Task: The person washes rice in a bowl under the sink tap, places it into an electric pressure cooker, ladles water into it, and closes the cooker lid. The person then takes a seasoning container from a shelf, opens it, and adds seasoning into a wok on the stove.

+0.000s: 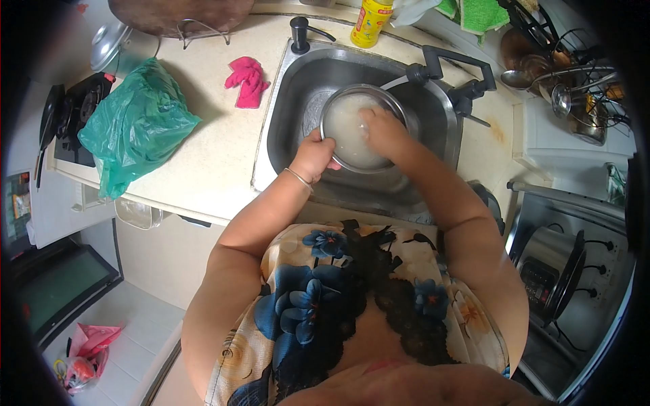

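A round metal bowl (327,150) holds cloudy, whitish water (349,128) over the sink (291,74). My left hand (315,155) grips its left rim, thumb over the edge and fingers beneath. Inside the bowl, my right hand (386,132) dips into the milky water with its fingers curled. Whatever those fingers hold, if anything, is hidden, and so is the bottom of the bowl. The black tap (423,71) stands just behind, with a pale streak running from its spout toward the bowl rim.
On the counter (223,149) to the left lie a pink cloth (247,82) and a full green plastic bag (139,122). A soap dispenser (300,35) and a yellow bottle (371,24) stand behind the sink. Utensils (562,98) hang at right, above an electric cooker (548,271).
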Tool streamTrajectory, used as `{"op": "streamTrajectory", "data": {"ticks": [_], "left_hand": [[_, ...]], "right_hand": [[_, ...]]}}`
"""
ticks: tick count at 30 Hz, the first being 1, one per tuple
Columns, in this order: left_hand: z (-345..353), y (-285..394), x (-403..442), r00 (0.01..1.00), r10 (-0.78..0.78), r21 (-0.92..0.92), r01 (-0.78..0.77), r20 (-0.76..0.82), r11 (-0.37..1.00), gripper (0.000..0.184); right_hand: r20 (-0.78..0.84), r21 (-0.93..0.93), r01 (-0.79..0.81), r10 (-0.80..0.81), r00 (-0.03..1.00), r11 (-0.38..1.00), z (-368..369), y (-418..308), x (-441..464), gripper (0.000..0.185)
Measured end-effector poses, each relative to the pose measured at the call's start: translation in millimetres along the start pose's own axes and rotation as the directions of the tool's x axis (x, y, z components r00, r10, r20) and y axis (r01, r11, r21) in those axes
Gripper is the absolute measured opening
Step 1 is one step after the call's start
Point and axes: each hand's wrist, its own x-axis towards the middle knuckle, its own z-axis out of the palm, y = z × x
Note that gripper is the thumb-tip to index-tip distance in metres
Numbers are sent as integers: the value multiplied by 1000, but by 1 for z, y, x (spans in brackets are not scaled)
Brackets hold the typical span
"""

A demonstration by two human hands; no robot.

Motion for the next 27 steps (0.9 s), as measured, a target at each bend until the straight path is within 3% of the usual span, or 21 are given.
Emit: {"op": "streamTrajectory", "data": {"ticks": [2, 3, 6, 8, 9, 11, 12, 14, 18, 20, 23, 27], "left_hand": [[-1, 1, 0, 1000, 2, 11, -2, -20, 1000, 28], [-2, 1, 1, 1000, -4, 13, 4, -16, 1000, 28], [-3, -4, 3, 1000, -20, 9, 20, -14, 1000, 28], [-5, -5, 5, 999, -26, 5, 26, -18, 1000, 28], [-7, -6, 5, 1000, -16, -7, 16, -9, 1000, 27], [-8, -6, 4, 1000, -8, -18, 8, -1, 1000, 26], [-8, -6, 4, 1000, -25, -16, 25, -8, 1000, 26], [-10, -6, 5, 999, -42, -14, 41, -15, 999, 27], [-10, -8, 6, 999, -32, -17, 32, 23, 999, 27], [-8, -6, 5, 999, -26, -11, 26, 34, 1000, 27], [-7, -3, 1, 1000, -26, -22, 27, 14, 999, 27], [-10, -5, 2, 999, -45, -7, 45, -15, 999, 28]], "right_hand": [[157, 154, -213, 189, 969, 965, -1, -10, -3, 46], [157, 156, -215, 191, 969, 964, 5, -10, -5, 46], [140, 232, -157, 127, 982, 960, 17, -13, -11, 52], [191, 346, 14, -85, 978, 938, 0, -25, -11, 51], [191, 349, 13, -84, 978, 937, -5, -25, -10, 51], [103, 156, 221, -238, 966, 963, -14, -22, -8, 50], [103, 158, 219, -237, 966, 963, -16, -20, -6, 50], [-81, 19, 220, -218, 973, 975, -19, -14, 2, 50], [-85, -40, 168, -171, 982, 985, 2, -2, 5, 53], [61, -18, 44, -43, 997, 999, 8, -6, 1, 54], [171, -66, 27, -16, 985, 997, 9, -17, 1, 55], [219, -37, 102, -91, 972, 994, 15, -19, -5, 48]]}}
